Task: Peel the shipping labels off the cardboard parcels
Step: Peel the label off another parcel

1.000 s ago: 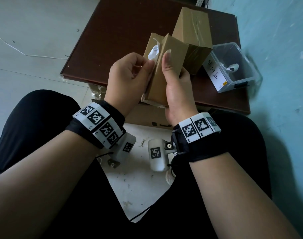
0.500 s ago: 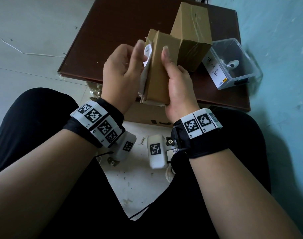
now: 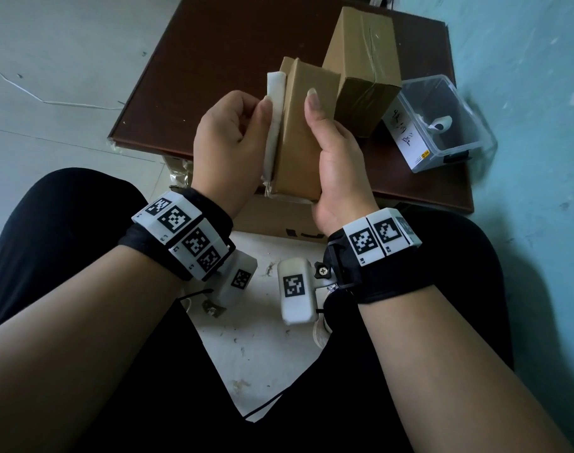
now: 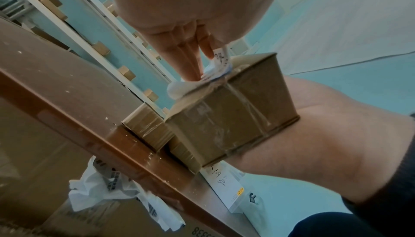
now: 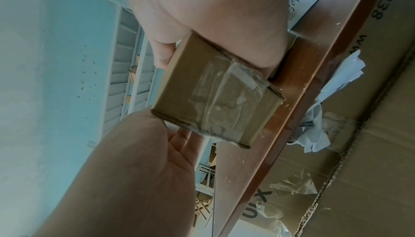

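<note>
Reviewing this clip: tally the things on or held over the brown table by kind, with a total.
Cardboard parcels: 2, the held parcel and the standing parcel
White shipping labels: 1, the label half peeled from the held parcel
Clear plastic boxes: 1, the plastic box
Total: 4

I am reading little here. The big carton [image 5: 359,152] under the table is showing upside-down digits, roughly "955338", and large letters I cannot make out. The clear plastic box [image 3: 442,125] is carrying a white card [image 3: 406,135] with illegible handwritten characters.
</note>
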### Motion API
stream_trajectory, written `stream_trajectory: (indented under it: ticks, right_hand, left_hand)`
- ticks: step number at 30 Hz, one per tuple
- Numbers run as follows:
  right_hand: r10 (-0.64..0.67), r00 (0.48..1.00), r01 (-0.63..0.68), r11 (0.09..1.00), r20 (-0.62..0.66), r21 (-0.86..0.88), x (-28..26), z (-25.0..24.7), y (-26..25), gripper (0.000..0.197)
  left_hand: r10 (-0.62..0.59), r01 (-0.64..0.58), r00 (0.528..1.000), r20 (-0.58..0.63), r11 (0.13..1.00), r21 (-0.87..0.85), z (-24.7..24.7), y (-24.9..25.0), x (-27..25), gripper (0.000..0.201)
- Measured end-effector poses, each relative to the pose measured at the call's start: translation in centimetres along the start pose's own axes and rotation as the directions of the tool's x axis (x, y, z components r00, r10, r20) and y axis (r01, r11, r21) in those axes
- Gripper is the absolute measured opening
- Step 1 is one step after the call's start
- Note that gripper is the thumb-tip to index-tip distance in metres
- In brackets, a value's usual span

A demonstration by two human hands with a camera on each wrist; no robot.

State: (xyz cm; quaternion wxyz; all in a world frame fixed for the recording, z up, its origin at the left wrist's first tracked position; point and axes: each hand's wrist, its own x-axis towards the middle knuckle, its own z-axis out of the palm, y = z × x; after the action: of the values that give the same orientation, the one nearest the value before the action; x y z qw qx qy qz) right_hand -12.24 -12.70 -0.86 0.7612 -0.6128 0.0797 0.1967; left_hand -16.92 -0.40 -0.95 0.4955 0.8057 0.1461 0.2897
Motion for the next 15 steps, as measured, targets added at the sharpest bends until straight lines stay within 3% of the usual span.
stream_trajectory:
  ticks: [4, 9, 15]
  right_hand:
    - [0.066, 0.998, -0.067, 0.997, 0.019, 0.043, 0.1, -0.4, 0.2, 0.153]
    - [-0.005, 1.0, 0.004, 0.997, 0.02, 0.073, -0.9, -0.3, -0.3, 0.097]
    - [-0.075, 0.996, 0.072, 0.996, 0.053, 0.059, -1.2, 0.1, -0.2, 0.092]
  left_hand:
    - [-0.059, 0.059, 0.998, 0.007, 0.997, -0.04, 0.0, 0.1, 0.0, 0.029]
    - [-0.082, 0.084, 0.996, 0.027, 0.992, -0.092, -0.2, 0.3, 0.1, 0.042]
    - [-0.004, 0.006, 0.999, 0.047, 0.999, -0.044, -0.9, 0.2, 0.3, 0.024]
